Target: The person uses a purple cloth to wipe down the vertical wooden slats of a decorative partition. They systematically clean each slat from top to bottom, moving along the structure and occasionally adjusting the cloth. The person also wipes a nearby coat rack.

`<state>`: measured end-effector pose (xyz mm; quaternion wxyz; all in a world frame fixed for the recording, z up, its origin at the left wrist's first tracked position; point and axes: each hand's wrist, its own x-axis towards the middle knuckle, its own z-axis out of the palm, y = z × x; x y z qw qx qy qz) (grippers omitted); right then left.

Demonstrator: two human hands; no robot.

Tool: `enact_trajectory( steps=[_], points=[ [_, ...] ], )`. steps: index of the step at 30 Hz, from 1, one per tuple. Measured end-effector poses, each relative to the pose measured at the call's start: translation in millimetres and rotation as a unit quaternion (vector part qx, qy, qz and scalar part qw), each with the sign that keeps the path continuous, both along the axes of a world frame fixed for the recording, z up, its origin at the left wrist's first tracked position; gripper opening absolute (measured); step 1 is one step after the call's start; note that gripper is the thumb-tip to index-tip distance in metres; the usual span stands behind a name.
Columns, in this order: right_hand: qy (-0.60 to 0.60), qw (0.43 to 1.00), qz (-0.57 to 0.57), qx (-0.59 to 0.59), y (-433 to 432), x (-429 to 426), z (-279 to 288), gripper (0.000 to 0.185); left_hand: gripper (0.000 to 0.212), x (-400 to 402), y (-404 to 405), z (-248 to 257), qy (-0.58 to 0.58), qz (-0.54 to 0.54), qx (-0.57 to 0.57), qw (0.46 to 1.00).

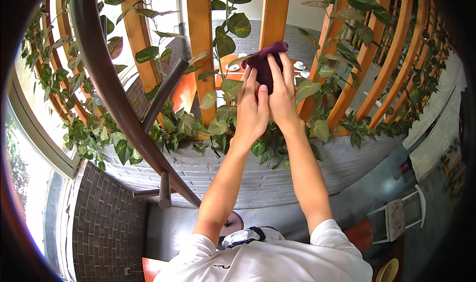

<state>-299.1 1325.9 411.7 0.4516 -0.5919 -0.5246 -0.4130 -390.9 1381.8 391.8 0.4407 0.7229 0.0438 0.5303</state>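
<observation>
Both my arms reach forward to a wooden slat (274, 18) of an upright lattice. A dark purple cloth (264, 71) lies bunched against this slat, with its upper edge folded over. My left hand (251, 105) holds the cloth's lower left side, its fingers pointing up and its thumb beside the right hand. My right hand (283, 92) has its fingers spread over the cloth's right part and grips it. Leafy vines (227, 40) hang on the slats on both sides of my hands, and one leaf overlaps the cloth's left edge.
A dark brown coat stand (122, 107) with pegs leans across the left side. Below the lattice runs a grey brick ledge (186, 170). Behind the slats is a table with cups and saucers (232, 67). A chair (395, 219) and a yellow bowl (386, 271) are at lower right.
</observation>
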Motion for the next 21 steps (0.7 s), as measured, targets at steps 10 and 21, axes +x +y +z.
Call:
enact_trajectory(
  steps=[10,21],
  points=[
    [0.096,0.992,0.083,0.021,-34.8,-1.9,-16.3,0.059,0.058,28.4,14.6,-1.5,-0.059,0.111,0.051,0.991],
    [0.348,0.924,0.149,0.056,-14.3,4.9,-44.3,0.034,0.053,40.9,6.0,63.6,-0.167,0.046,-0.03,0.984]
  ],
)
